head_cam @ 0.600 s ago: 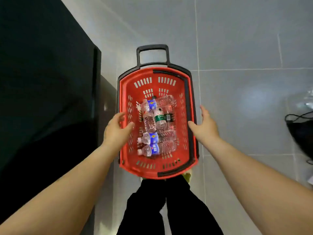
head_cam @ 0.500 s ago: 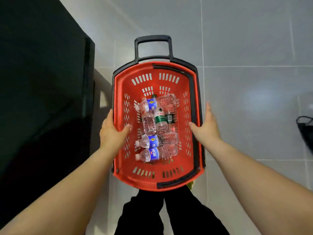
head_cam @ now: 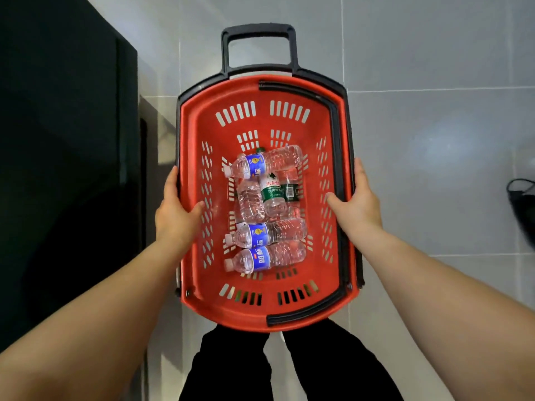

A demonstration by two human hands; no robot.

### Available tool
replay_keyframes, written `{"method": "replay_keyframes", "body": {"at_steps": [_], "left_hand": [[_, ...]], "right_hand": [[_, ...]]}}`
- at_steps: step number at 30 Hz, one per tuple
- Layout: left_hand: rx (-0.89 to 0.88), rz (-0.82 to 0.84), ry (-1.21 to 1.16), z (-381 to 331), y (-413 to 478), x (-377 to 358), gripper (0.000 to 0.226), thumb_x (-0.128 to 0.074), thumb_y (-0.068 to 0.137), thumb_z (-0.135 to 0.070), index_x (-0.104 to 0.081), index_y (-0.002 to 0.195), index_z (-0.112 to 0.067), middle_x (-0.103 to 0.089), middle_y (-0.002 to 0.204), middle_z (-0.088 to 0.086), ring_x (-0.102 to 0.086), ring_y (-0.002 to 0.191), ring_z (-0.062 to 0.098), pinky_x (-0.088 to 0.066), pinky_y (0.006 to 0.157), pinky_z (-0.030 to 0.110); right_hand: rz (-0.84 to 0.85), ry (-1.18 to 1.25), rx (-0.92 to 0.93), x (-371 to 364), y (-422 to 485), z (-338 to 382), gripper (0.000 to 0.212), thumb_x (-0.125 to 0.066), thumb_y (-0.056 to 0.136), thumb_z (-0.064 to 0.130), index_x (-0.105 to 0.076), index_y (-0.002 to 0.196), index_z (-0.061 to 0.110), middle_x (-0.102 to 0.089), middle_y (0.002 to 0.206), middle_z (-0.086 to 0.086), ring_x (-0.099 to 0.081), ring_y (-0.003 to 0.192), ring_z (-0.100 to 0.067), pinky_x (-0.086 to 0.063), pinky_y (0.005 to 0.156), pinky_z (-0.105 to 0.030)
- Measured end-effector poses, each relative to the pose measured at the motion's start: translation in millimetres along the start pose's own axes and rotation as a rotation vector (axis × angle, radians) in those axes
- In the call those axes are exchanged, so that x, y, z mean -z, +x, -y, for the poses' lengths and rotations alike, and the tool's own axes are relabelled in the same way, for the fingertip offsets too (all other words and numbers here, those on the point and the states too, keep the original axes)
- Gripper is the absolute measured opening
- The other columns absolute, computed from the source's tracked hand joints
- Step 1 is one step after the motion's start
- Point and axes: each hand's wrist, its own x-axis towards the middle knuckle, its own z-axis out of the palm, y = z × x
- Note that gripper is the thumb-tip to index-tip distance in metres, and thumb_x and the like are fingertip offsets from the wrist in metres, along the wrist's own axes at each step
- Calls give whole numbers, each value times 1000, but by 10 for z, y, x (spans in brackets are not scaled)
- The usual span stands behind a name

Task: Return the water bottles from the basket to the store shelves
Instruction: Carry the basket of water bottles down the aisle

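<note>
water bottles (head_cam: 254, 209) lie on their sides in the bottom of a red basket (head_cam: 192, 146), at least six of them, all clear plastic. farthest from the person, the first blue-label bottle (head_cam: 263, 164) lies crosswise with its cap to the left; a green cap (head_cam: 260, 149) peeks out just behind it, the rest of that one hidden. next come three lying lengthwise, side by side and touching: a plain bottle (head_cam: 250, 202) on the left, a green-label bottle (head_cam: 272, 195) in the middle, a dark-label bottle (head_cam: 290, 192) on the right. nearest the person, the second blue-label bottle (head_cam: 266, 234) and the third blue-label bottle (head_cam: 265, 257) lie crosswise against each other, caps to the left. the left hand (head_cam: 176, 212) grasps the basket's left rim, thumb hooked over onto the inner wall, fingers down the outside. the right hand (head_cam: 357, 204) grasps the right rim the same way, its thumb lying over the folded black carry handle (head_cam: 335, 140). a black pull handle (head_cam: 259, 46) sticks out from the basket's far end. the basket's near end covers the tops of the person's legs in black trousers (head_cam: 318, 366). under it all is grey tiled floor (head_cam: 434, 68), with a dark cabinet (head_cam: 58, 140) along the left and a black bag (head_cam: 521, 204) at the right edge.
</note>
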Motion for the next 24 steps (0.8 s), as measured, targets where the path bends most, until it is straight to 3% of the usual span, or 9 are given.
{"method": "replay_keyframes", "body": {"at_steps": [3, 7, 11, 17, 19, 21, 22, 24], "left_hand": [[-39, 43, 11, -375, -342, 286, 81, -65, 88, -22, -16, 151, -37, -54, 137, 3, -57, 117, 22, -44, 99, 37], [-108, 99, 8, -972, -936, 723, 79, -64, 90, -19, -18, 151, -34, -55, 135, 2, -54, 101, 8, -44, 86, 29], [-220, 143, 10, -1520, -1522, 1122, 77, -66, 87, -21, -22, 148, -36, -56, 134, 0, -62, 110, 19, -51, 89, 40], [-426, 188, 48, -2187, -2107, 1360, 77, -69, 83, -19, -28, 146, -34, -60, 130, 4, -65, 104, 24, -52, 85, 38], [-497, 234, 53, -2364, -2243, 1357, 77, -69, 83, -17, -29, 146, -33, -60, 130, 5, -65, 101, 23, -52, 82, 36], [-579, 269, 90, -2527, -2343, 1333, 79, -71, 80, -16, -30, 146, -32, -62, 127, 6, -66, 100, 23, -51, 85, 35], [-627, 293, 114, -2602, -2387, 1309, 80, -71, 78, -16, -31, 145, -32, -64, 124, 6, -67, 99, 25, -53, 87, 36], [-716, 356, 170, -2769, -2487, 1237, 82, -73, 75, -17, -32, 145, -32, -67, 119, 8, -68, 96, 28, -55, 88, 41]], "right_hand": [[-39, 11, -19, 443, -344, 134, 80, -62, 89, 27, -12, 150, 35, -50, 140, -4, -55, 117, -20, -39, 86, -23], [-92, 62, -39, 1154, -950, 329, 80, -64, 88, 29, -14, 150, 34, -52, 137, -4, -52, 94, -11, -43, 81, -24], [-199, 107, -36, 1873, -1557, 485, 77, -65, 87, 29, -21, 150, 29, -54, 133, -4, -54, 105, -12, -38, 84, -21], [-375, 226, -46, 2598, -2218, 397, 75, -67, 84, 28, -28, 148, 27, -49, 142, -3, -55, 117, -14, -37, 84, -14], [-445, 289, -63, 2736, -2430, 317, 75, -68, 84, 27, -29, 148, 28, -48, 143, -2, -57, 110, -8, -38, 77, -6], [-530, 336, -80, 2816, -2648, 211, 74, -68, 82, 27, -31, 147, 29, -54, 137, -2, -61, 88, 0, -36, 56, 4], [-575, 354, -108, 2834, -2780, 156, 74, -68, 82, 27, -32, 146, 29, -57, 134, -2, -58, 79, 2, -36, 51, 3], [-666, 411, -159, 2842, -3075, 52, 73, -68, 83, 28, -33, 146, 28, -60, 127, 1, -57, 81, -1, -40, 60, -1]]}}
